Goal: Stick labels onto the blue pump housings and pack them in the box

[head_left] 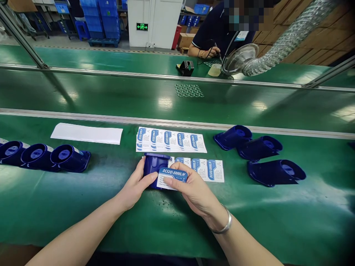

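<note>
My left hand (136,186) is closed round a dark blue plastic housing (152,163), held low over the green table. Between the thumb and fingers of my right hand (194,187) is a blue and white label (172,176) printed "DC52Q-5000L/H". The label overlaps the front of the housing at its right side; whether it touches the surface I cannot tell. Just behind my hands lies a strip of similar labels (215,170), partly hidden by my right hand. Farther back are stacked label sheets (171,139).
Several blue housings with labels (69,159) stand in a row at the left. Three more housings (276,173) lie at the right. A white paper strip (87,133) lies back left. Beyond the metal rail (133,74), a person works near a flexible duct (288,37).
</note>
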The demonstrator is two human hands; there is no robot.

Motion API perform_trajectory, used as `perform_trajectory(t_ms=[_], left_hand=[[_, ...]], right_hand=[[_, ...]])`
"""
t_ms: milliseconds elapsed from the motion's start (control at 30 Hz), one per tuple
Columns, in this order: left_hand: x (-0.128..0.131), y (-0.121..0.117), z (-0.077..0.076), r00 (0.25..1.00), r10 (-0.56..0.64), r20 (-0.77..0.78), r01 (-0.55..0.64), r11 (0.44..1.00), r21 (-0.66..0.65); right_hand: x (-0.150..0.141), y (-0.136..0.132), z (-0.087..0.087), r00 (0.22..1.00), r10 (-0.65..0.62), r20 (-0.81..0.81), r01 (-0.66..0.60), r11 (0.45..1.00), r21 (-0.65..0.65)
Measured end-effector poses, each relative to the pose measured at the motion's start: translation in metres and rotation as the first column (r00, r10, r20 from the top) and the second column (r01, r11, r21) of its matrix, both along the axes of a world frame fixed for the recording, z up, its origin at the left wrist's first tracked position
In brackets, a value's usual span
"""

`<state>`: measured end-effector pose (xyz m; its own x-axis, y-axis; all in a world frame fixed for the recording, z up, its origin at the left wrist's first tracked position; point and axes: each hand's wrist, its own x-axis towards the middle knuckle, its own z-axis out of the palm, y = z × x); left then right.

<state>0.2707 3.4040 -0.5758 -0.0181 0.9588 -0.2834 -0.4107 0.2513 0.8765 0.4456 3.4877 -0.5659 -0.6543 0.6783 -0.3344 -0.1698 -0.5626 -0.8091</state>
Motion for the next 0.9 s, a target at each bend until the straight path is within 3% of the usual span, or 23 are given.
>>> perform_trajectory(t_ms=[900], left_hand=[[-0.001, 0.0007, 0.0038, 0.999, -0.015, -0.031, 0.015, 1.0, 0.004]], right_hand=[[0.0008, 0.0005, -0.0012, 1.0, -0.004, 0.015, 0.004, 1.0, -0.001]])
